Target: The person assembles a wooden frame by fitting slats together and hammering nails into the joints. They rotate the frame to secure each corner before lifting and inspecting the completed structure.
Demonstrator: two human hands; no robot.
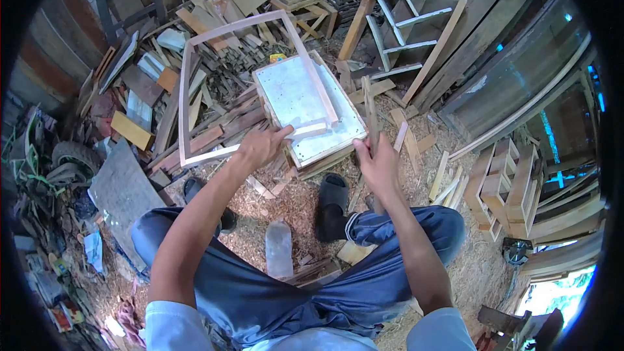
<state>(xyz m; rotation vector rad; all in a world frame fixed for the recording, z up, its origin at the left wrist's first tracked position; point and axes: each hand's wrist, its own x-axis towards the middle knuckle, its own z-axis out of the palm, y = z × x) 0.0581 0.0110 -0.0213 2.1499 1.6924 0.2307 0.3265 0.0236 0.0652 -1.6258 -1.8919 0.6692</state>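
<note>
A rectangular wooden frame (186, 94) is tilted up, with one corner over a low block topped by a white board (286, 88). My left hand (262, 147) is closed around the frame's near rail. In my right hand (380, 164) is a narrow wooden strip (370, 107), gripped at the board's right corner and pointing away from me. Part of the strip is hidden behind my fingers and wrist. The board has dark specks over its surface and stands between my hands, just past my feet.
Wood offcuts (214, 120) are heaped behind and left of the block. A ladder-like slatted piece (403, 26) leans at the back right. Box-like wooden pieces (504, 185) stand at right. A clear bottle (279, 250) is on the shavings between my legs.
</note>
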